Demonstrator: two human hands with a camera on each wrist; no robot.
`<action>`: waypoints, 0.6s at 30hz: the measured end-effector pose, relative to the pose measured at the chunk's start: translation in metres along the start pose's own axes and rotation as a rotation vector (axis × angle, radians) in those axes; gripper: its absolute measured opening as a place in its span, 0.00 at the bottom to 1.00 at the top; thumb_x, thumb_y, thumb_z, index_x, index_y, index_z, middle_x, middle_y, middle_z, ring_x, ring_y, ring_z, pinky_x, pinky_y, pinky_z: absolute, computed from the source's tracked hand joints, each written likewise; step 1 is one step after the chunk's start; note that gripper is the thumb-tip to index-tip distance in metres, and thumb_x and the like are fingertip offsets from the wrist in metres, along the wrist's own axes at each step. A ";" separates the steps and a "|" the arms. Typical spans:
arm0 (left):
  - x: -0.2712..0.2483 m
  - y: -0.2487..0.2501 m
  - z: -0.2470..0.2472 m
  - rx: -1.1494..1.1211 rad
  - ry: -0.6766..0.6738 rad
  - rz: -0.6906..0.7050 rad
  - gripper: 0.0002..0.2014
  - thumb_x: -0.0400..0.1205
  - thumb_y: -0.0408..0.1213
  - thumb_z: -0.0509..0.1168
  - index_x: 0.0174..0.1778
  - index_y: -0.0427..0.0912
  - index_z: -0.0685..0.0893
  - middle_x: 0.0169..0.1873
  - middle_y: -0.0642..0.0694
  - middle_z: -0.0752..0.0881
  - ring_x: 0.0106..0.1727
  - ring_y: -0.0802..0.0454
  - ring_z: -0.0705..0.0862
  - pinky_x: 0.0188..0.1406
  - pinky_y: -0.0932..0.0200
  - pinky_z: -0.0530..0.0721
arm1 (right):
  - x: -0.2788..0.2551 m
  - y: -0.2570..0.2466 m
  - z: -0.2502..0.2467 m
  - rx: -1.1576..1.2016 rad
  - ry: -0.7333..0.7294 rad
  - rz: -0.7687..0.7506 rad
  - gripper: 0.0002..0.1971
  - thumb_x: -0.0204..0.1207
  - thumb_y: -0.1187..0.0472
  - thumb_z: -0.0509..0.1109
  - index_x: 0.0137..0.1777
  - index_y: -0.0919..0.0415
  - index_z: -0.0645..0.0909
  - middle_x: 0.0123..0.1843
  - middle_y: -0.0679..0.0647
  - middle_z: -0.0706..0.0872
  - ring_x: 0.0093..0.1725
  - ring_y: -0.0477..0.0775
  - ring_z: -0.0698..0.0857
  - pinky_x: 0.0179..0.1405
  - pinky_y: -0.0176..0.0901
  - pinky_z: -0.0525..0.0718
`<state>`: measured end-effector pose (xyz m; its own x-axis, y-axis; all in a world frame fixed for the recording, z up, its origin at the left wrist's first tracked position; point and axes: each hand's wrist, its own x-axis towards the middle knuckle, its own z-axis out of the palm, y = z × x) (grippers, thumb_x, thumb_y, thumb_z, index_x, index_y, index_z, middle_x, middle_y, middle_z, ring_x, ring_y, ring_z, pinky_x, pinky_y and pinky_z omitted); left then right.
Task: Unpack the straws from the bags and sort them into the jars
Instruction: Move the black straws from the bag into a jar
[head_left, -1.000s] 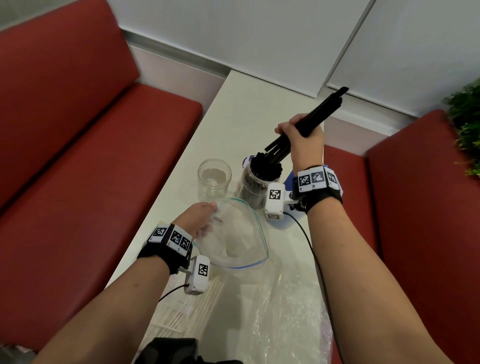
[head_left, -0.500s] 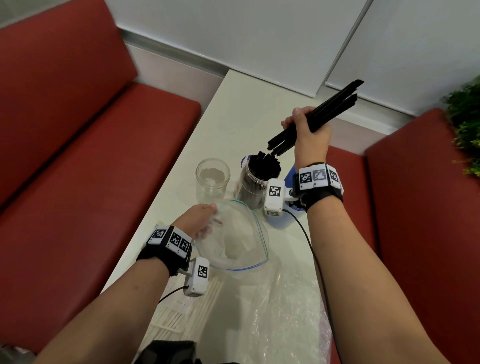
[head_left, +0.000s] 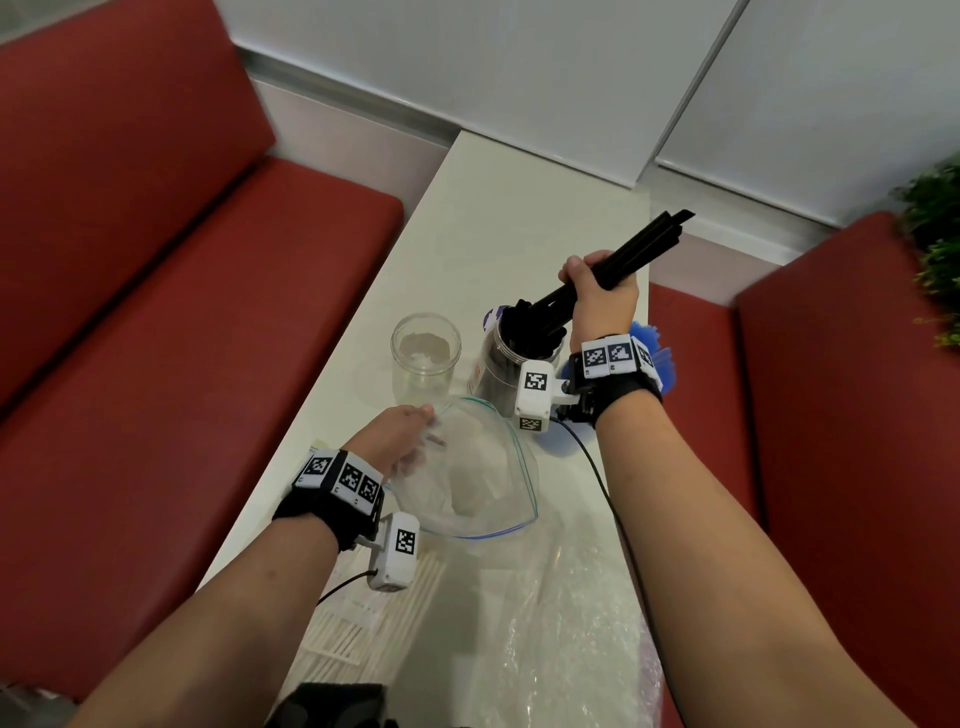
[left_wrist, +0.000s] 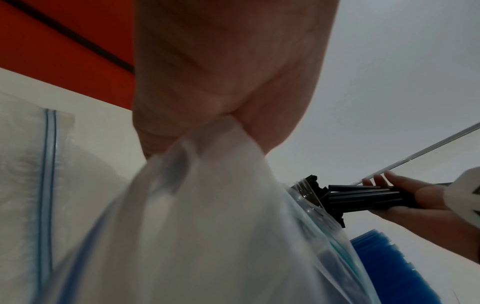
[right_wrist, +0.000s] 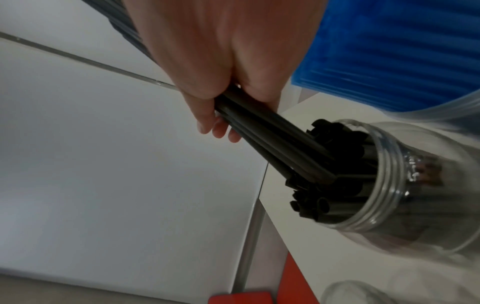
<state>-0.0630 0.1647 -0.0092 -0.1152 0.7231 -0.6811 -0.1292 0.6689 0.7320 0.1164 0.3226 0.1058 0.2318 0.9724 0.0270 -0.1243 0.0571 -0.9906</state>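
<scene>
Right hand (head_left: 602, 301) wrapped tight around a bunch of black straws (head_left: 631, 249), near the middle of the bunch. Low ends already poking into the dark jar (head_left: 511, 364), among more black straws; top ends pointing up toward 1 o'clock. Left hand (head_left: 397, 439) pinching the rim of the clear zip bag (head_left: 478, 478), mouth held wide, at 7 o'clock from the dark jar. Empty clear jar (head_left: 426, 351) just at 9 o'clock from the dark one. Blue straws (head_left: 652, 358) at 3 o'clock. Paper-wrapped white straws (head_left: 348, 623) lying down at 7 o'clock on the table (head_left: 498, 208). Probably light, thin, smooth and slippery, easy to bend or squash. Best held gently around the middle, then let slide straight down.
</scene>
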 end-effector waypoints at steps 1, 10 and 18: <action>0.000 0.000 0.001 -0.003 -0.004 -0.006 0.15 0.93 0.47 0.56 0.54 0.38 0.80 0.41 0.41 0.90 0.20 0.52 0.72 0.14 0.69 0.65 | 0.001 -0.001 0.000 0.012 0.017 -0.009 0.10 0.73 0.68 0.75 0.42 0.54 0.78 0.32 0.46 0.86 0.41 0.56 0.87 0.55 0.56 0.85; -0.005 0.012 0.002 0.376 0.014 0.127 0.11 0.87 0.38 0.63 0.65 0.43 0.81 0.53 0.41 0.88 0.42 0.48 0.87 0.39 0.58 0.82 | -0.005 0.005 0.000 0.039 0.028 0.071 0.09 0.77 0.69 0.74 0.46 0.58 0.77 0.33 0.48 0.86 0.40 0.54 0.88 0.55 0.55 0.86; -0.011 0.085 0.045 0.581 0.246 0.737 0.12 0.86 0.36 0.63 0.64 0.46 0.85 0.58 0.49 0.87 0.57 0.52 0.84 0.48 0.65 0.76 | -0.002 -0.016 -0.004 0.076 0.057 0.004 0.08 0.77 0.70 0.73 0.44 0.60 0.77 0.36 0.56 0.85 0.39 0.57 0.88 0.54 0.54 0.87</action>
<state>-0.0287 0.2213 0.0613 -0.1840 0.9828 0.0157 0.5569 0.0911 0.8256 0.1221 0.3192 0.1208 0.2855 0.9583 0.0132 -0.1974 0.0723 -0.9776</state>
